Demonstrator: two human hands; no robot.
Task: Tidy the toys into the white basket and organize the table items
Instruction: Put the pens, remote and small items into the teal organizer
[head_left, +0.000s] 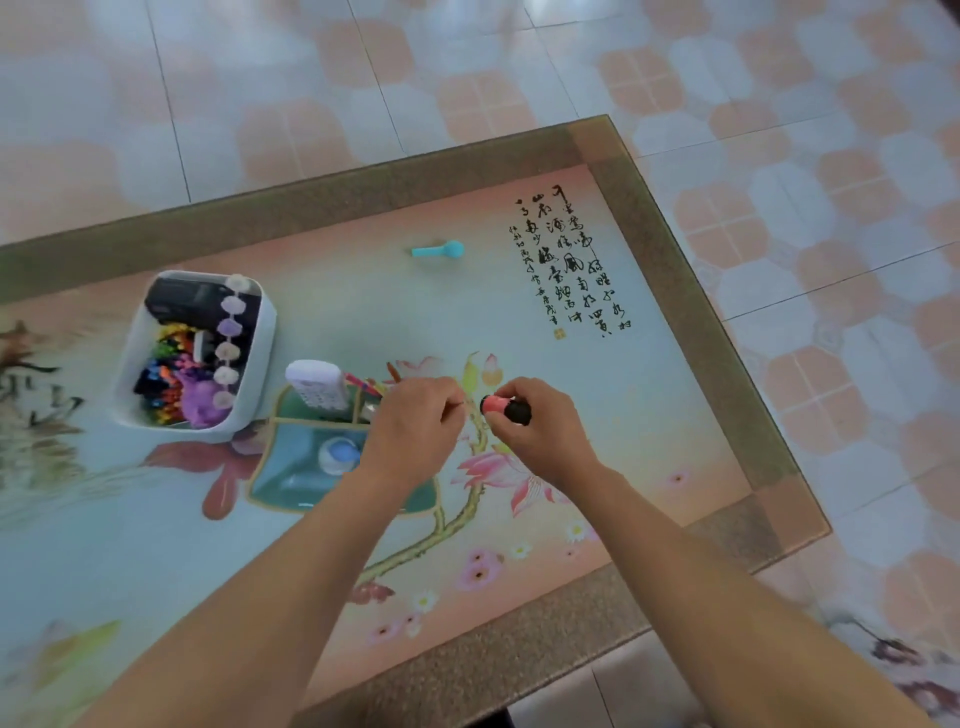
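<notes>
Head view: right hand (540, 431) fingers grip a pink-black tube (505, 407), left hand (415, 426) fingers curled, contents unclear; calligraphy (569, 270) on table (675, 291) unreadable.

Table (675, 291) w/ basket (132, 364) (white), organizer (270, 483), spoon (439, 251)

A low glass-topped table (691, 291) with a speckled brown border stands on a tiled floor (311, 78), seen from above. Under the glass lies a printed picture of pink lotus flowers (498, 467) on a pale blue and peach ground, with columns of black calligraphy (566, 260) near the far right corner. The glossy floor tiles carry a repeating pattern of peach and pale grey-white shapes and catch soft, even light.
</notes>
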